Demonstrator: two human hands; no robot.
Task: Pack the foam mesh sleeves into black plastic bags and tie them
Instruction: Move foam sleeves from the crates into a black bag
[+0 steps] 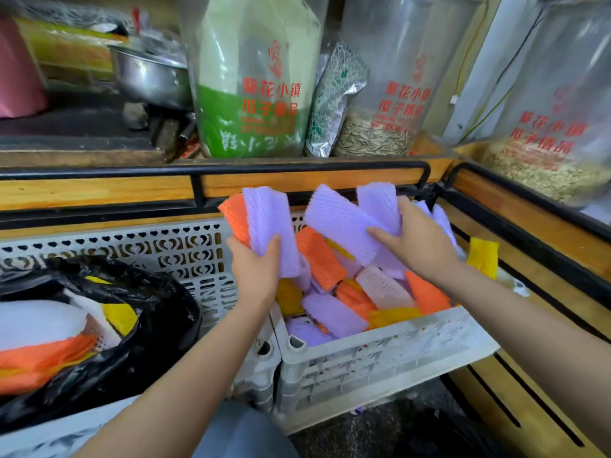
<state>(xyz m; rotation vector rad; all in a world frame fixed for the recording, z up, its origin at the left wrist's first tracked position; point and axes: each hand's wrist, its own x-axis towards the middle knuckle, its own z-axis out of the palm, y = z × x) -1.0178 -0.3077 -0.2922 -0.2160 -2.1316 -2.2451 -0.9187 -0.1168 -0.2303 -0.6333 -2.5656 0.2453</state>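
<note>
Left grip (256, 272), right grip (420, 249) clutch sleeves (269, 223) (crate (380, 338) below, bag (158, 312) beside).

Single view: head-worn wide-angle, facing forward and down into a white plastic crate (396, 342). Close range; both forearms enter from the bottom edge, left hand (256, 269) and right hand (420, 246) near frame centre, each gripping purple foam mesh sleeves (271, 223). Black plastic bag (158, 325) clipped by left edge. Shelf (82, 150) with clear printed bags (254, 77) across the top. Lens bows the wooden rail (99, 191).
</note>
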